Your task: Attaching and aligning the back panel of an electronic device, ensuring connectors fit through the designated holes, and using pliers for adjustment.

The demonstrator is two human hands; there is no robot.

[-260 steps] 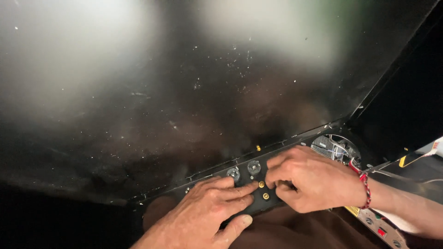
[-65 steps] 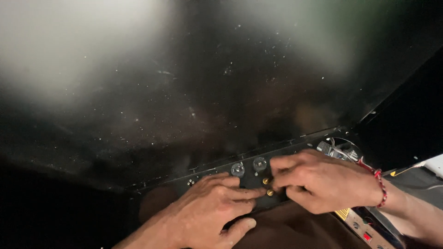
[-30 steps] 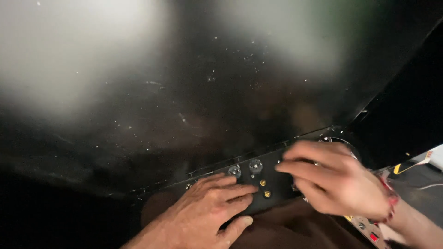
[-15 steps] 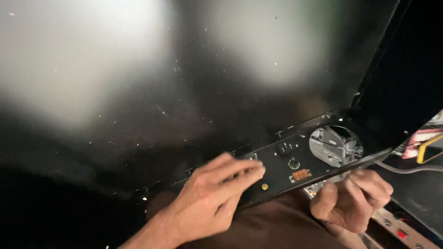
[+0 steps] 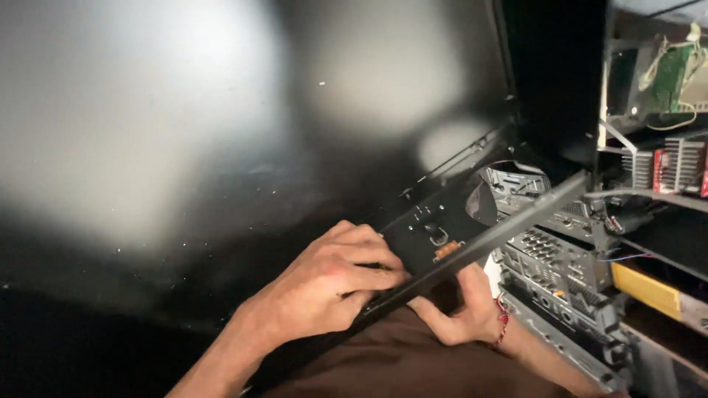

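Observation:
A large glossy black metal case panel [image 5: 221, 169] fills most of the head view, tilted up on my lap. Its narrow back plate [image 5: 435, 236] carries small sockets, an orange connector and a round fan opening. My left hand [image 5: 324, 284] lies flat on the plate's near end, fingers pressing down on it. My right hand [image 5: 461, 309], with a red thread at the wrist, is under the plate's lower edge and grips it from below, thumb up against the rim.
To the right stands a stack of grey electronic units [image 5: 568, 273] with many sockets and knobs. Above them a shelf holds heat sinks [image 5: 664, 166] and a green circuit board [image 5: 675, 74]. A yellow part [image 5: 645, 287] sits lower right. Brown cloth [image 5: 398, 361] covers my lap.
My right hand left the top of the back plate and went under its lower edge. The case swung and the view turned right, bringing the electronics stack into view. My left hand stayed on the plate.

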